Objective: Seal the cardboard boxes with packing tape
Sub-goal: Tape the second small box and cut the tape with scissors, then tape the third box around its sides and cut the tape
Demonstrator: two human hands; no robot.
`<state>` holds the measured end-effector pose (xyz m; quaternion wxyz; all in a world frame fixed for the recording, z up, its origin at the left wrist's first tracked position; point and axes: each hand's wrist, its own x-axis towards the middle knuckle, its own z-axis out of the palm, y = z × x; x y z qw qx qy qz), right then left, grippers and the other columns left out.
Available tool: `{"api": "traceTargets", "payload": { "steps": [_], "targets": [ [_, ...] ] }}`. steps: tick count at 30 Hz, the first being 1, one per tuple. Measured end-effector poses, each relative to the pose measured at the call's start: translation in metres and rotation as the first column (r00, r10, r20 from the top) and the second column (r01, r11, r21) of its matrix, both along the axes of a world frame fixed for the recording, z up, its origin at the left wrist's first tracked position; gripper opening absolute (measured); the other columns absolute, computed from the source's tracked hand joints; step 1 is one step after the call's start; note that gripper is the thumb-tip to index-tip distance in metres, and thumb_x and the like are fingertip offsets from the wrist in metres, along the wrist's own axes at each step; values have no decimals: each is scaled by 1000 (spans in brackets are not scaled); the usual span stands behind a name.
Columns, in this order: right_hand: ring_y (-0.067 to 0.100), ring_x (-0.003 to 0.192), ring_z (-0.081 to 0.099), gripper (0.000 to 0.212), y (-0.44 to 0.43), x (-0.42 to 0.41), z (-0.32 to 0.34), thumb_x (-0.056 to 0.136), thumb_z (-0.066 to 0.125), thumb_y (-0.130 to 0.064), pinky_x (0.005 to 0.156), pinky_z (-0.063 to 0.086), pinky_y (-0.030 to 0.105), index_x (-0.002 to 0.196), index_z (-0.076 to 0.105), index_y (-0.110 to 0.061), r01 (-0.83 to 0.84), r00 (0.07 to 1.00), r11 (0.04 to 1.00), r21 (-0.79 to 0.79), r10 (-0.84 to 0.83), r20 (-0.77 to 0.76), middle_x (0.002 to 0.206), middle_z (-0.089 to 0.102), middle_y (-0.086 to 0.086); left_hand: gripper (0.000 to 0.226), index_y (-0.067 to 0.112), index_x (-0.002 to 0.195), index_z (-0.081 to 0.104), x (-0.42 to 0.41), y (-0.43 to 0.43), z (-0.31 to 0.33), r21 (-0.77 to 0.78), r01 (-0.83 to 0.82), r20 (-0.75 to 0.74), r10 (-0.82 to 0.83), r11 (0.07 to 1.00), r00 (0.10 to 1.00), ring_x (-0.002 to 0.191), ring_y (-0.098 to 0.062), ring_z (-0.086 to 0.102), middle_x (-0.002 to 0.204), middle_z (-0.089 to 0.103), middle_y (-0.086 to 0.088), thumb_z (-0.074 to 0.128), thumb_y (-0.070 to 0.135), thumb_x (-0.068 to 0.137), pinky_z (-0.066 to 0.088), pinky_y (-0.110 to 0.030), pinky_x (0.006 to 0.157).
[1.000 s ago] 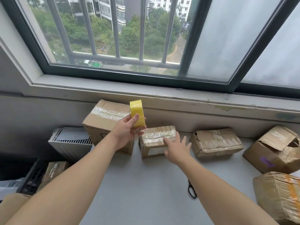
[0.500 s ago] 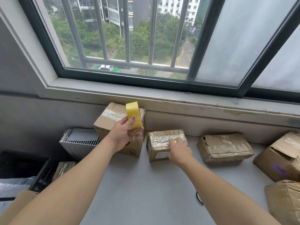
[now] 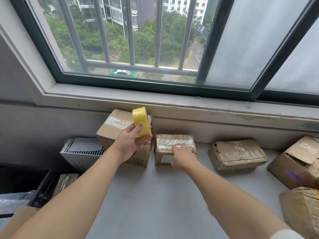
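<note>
1. Our left hand grips the yellow tape roll, thumb on its face, upright above the bench. A loose clear tail hangs by the fingers.
2. Our right hand lies with straight fingers on top of the small box, just right of the left hand. It is blurred, so we cannot tell finer detail.
3. That box already carries tape across its top, as does the larger box behind the left hand.
4. Well right of the right hand, an open-flapped box looks unsealed. We judge the job partly done.
</note>
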<state>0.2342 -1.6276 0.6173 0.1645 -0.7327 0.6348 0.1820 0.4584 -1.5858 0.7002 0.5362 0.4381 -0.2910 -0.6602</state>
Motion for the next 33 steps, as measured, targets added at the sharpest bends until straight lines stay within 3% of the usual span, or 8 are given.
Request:
{"api": "traceTargets", "payload": {
  "steps": [9,12,16,19,22,26,29,33],
  "targets": [
    [33,134,47,47,10,-54,31,103,49,-25,106,42,40,150,46,-17,82,928,979,-187,-6,372,147,48,10,29,13,125,67,-45,-18,2,-6,187,71,-186,982,980,98,-24,72,113,74,-6,67,17,96,60,-37,83],
    [23,129,54,45,8,-85,69,103,56,-35,103,41,33,144,54,-16,279,778,933,-227,-82,622,137,58,4,32,12,125,68,-72,-30,12,-17,354,166,-347,935,923,102,-25,72,115,73,-8,72,11,93,58,-39,87],
    [15,124,58,53,10,-130,122,99,59,-51,107,48,42,146,53,-29,500,515,857,-123,-180,838,135,61,-5,46,8,132,63,-116,-45,30,-15,590,265,-566,807,781,100,-26,70,120,70,-16,73,-3,89,58,-35,81],
    [15,123,56,52,20,-162,145,100,61,-33,96,54,34,150,47,-33,464,436,886,0,-228,871,140,56,-4,55,13,135,61,-146,-53,38,7,735,284,-706,678,649,101,-25,69,118,68,-16,71,-10,87,58,-35,80],
    [8,122,58,76,37,-191,153,80,60,-23,88,51,20,153,40,-32,354,472,930,97,-267,840,135,57,-13,61,17,137,61,-172,-59,42,23,827,282,-797,562,533,101,-25,70,118,68,-11,71,-11,84,57,-39,86],
    [2,114,59,82,53,-219,136,89,72,-13,86,45,5,159,31,-30,341,655,940,-10,-230,720,139,51,-12,55,12,134,60,-204,-61,42,63,899,321,-862,433,393,99,-24,70,117,68,-10,69,-13,86,58,-39,87],
    [12,118,59,77,49,-234,124,85,79,-14,99,48,22,149,44,-39,352,711,928,-126,-177,680,133,58,-8,57,16,133,62,-223,-60,38,90,924,348,-881,371,319,104,-29,69,122,69,-10,71,-13,85,57,-41,89],
    [14,95,65,41,43,-253,119,84,79,-18,86,55,35,113,58,-38,367,772,899,-237,-152,617,103,69,-6,57,21,129,67,-240,-62,35,86,911,399,-852,403,339,106,-32,70,131,67,-9,69,-15,86,57,-37,86]
  ]
}}
